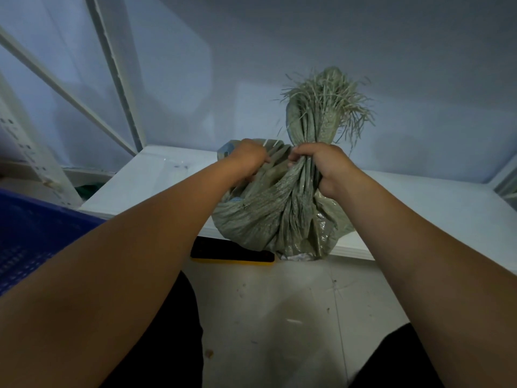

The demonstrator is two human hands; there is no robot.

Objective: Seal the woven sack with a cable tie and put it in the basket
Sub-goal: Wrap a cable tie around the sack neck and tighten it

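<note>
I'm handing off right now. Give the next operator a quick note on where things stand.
Right hand grips the gathered neck of the woven sack, which sits on the white table edge.
Left hand pinches a thin white cable tie at the neck; cinched or not, cannot tell.
Left to do: tighten the tie, then move the sack into the blue basket, lower left.

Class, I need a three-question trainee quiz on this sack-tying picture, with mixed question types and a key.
1. True or false: the grey-green woven sack lies inside the blue plastic basket.
2. Which fist wraps the sack's gathered neck directly below its frayed top? A: left hand. B: right hand.
3. Fill in: the basket stands on the person's ____ side.
Key: 1 false; 2 B; 3 left.
</note>
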